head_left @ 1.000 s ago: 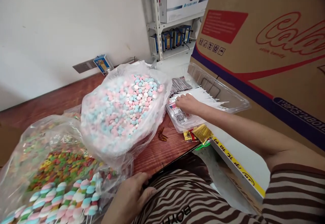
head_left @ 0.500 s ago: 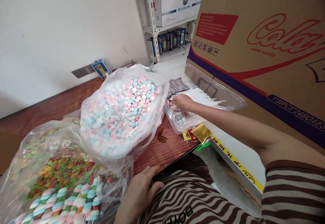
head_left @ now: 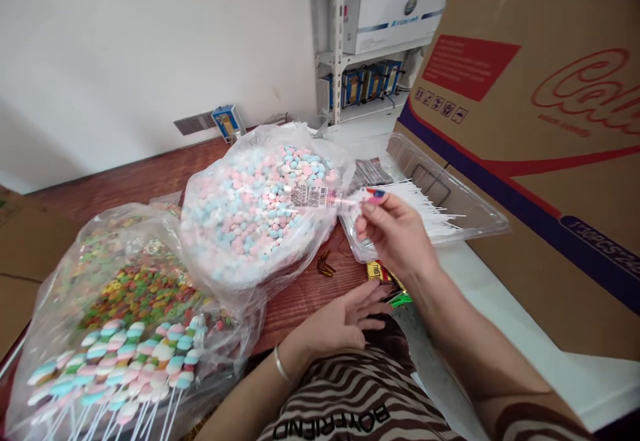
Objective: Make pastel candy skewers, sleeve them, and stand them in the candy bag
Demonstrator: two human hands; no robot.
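Observation:
Pinched in my right hand (head_left: 400, 238) is a small clear printed plastic bag (head_left: 315, 196), stretching left over the large bag of pink, blue and white marshmallows (head_left: 235, 208). My left hand (head_left: 345, 318) hovers by the table's front edge with fingers spread and nothing in it. Behind the right hand stands a clear plastic tray (head_left: 493, 221) with white sticks (head_left: 433, 208) and a stack of printed bags (head_left: 371, 172). Finished marshmallow skewers (head_left: 140, 354) lie at lower left, on the bag of colourful ring gummies (head_left: 140, 294).
Gold twist ties (head_left: 326, 264) lie on the reddish wooden table (head_left: 305, 301). A yellow and red packet (head_left: 376, 271) and a green item (head_left: 400, 300) sit by the edge. A big cardboard box (head_left: 540, 228) rises at right; a white shelf (head_left: 339, 41) stands behind.
My right hand has come out of the tray toward me and left, bringing a printed bag with it. My left hand has lifted from the table edge and moved right. The view has shifted left.

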